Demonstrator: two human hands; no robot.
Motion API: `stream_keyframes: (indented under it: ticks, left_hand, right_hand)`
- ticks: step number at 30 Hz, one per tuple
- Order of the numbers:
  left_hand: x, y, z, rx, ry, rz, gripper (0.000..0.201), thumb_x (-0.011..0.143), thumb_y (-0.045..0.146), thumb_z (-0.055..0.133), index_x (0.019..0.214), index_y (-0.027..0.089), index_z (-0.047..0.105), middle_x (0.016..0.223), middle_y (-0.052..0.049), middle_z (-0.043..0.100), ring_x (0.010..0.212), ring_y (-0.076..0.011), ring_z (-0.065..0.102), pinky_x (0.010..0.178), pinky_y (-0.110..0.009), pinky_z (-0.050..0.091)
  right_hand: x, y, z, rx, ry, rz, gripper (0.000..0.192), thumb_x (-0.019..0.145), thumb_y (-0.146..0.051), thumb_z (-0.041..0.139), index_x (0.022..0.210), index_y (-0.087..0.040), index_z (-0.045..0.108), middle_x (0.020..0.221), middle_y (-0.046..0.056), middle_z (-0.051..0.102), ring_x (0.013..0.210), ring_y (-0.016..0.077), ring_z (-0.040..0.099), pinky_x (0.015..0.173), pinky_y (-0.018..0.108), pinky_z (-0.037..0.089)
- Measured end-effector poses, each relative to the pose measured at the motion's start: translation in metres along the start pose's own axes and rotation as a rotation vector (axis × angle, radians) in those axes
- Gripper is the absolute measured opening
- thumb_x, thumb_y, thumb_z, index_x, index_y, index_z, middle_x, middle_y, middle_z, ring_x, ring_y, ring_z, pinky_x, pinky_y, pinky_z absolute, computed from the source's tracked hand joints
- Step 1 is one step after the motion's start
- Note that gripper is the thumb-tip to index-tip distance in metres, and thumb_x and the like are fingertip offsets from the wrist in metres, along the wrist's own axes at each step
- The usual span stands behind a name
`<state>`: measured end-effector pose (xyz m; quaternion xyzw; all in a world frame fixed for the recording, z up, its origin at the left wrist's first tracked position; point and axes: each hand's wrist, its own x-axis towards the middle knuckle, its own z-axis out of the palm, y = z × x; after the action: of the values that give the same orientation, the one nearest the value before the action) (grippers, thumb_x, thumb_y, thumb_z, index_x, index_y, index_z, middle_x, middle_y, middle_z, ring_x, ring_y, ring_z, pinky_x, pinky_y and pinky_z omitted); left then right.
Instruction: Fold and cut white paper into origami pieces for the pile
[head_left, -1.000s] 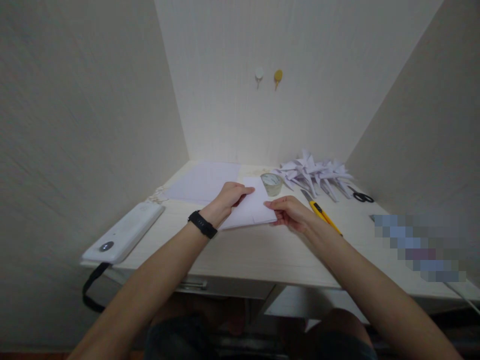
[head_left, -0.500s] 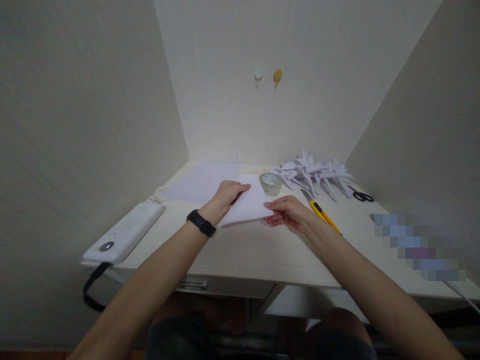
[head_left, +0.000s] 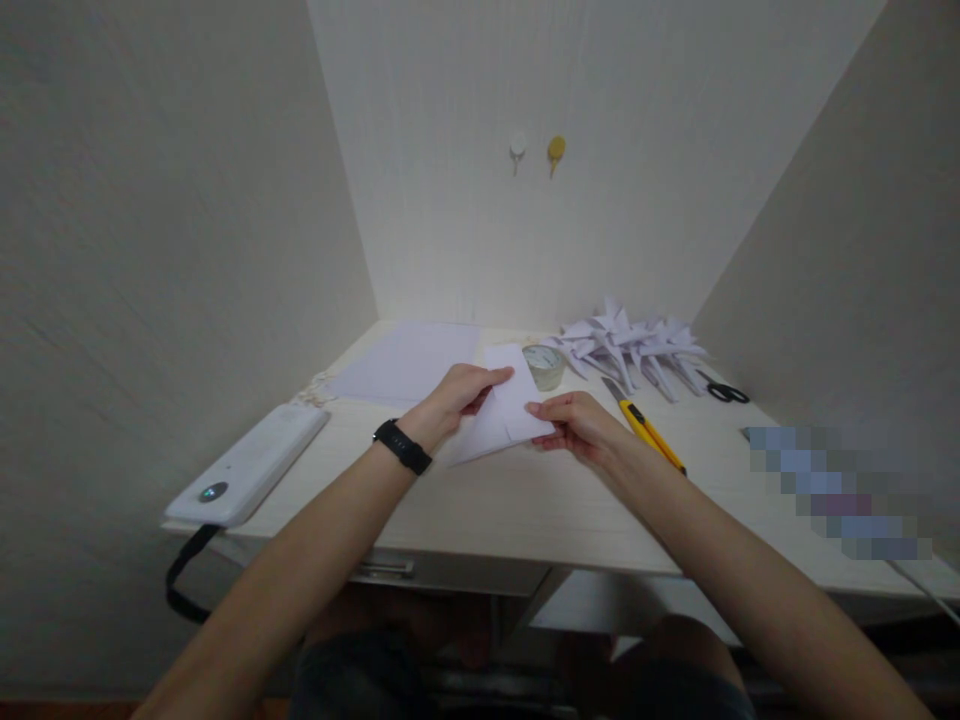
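A folded white sheet of paper [head_left: 504, 412] is held up over the desk between both hands. My left hand [head_left: 466, 392] pinches its left side, thumb on top, with the other fingers behind the paper. At the lower right corner, my right hand [head_left: 577, 425] grips the sheet between thumb and fingers. A short slit or fold mark shows near the paper's lower edge. Just behind the sheet, and partly covered by it, stands a roll of clear tape [head_left: 546, 368]. A yellow utility knife [head_left: 646, 432] with its blade out lies to the right of my right hand.
Several folded white paper pinwheel shapes [head_left: 626, 345] are heaped at the back right, with black-handled scissors [head_left: 727, 392] beside them. White sheets [head_left: 409, 360] lie at the back left. A white power bank [head_left: 251, 465] rests by the left edge. Walls enclose the desk [head_left: 480, 515].
The paper has tilted and shifted slightly right, and its lower edge now shows a slit or fold mark. My left hand has slid a little to the right.
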<state>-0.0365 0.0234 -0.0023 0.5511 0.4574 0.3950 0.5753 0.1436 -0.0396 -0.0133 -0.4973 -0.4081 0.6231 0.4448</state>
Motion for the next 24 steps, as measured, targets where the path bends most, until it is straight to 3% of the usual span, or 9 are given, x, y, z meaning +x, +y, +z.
stream_keyframes:
  ticks: [6,15,21,24]
  left_hand:
    - [-0.004,0.001,0.001,-0.008,0.004,0.021,0.042,0.059,0.025,0.085,0.052,0.018,0.045,0.050,0.003,0.050,0.045,-0.0086,0.043,0.047,-0.026,0.029]
    - [-0.004,0.005,-0.003,0.024,-0.002,0.011,0.036,0.068,0.031,0.083,0.055,0.014,0.054,0.053,0.000,0.056,0.046,-0.0095,0.047,0.047,-0.025,0.033]
    - [-0.003,0.005,-0.008,0.140,-0.029,0.025,0.039,0.077,0.033,0.078,0.054,0.015,0.052,0.045,0.005,0.044,0.039,-0.0059,0.034,0.042,-0.024,0.018]
    - [-0.001,0.003,-0.009,0.130,-0.019,0.029,0.039,0.075,0.033,0.080,0.055,0.016,0.051,0.046,0.004,0.045,0.039,-0.0063,0.034,0.042,-0.025,0.018]
  right_hand:
    - [-0.002,0.000,-0.003,-0.048,-0.070,0.081,0.017,0.081,-0.022,0.076,0.076,-0.008,0.067,0.072,0.012,0.074,0.056,0.0181,0.071,0.054,0.027,0.063]
    - [-0.003,-0.002,-0.005,-0.073,-0.104,0.114,0.015,0.084,-0.014,0.070,0.071,-0.008,0.066,0.069,0.015,0.075,0.056,0.0183,0.072,0.058,0.029,0.063]
    - [-0.001,-0.002,-0.010,-0.050,-0.146,0.097,0.006,0.080,-0.011,0.073,0.078,-0.007,0.069,0.072,0.013,0.075,0.063,0.0187,0.073,0.065,0.030,0.064]
    - [0.000,-0.001,-0.014,-0.068,-0.208,0.077,0.015,0.074,-0.014,0.080,0.083,-0.006,0.071,0.076,0.014,0.076,0.067,0.0191,0.074,0.068,0.029,0.064]
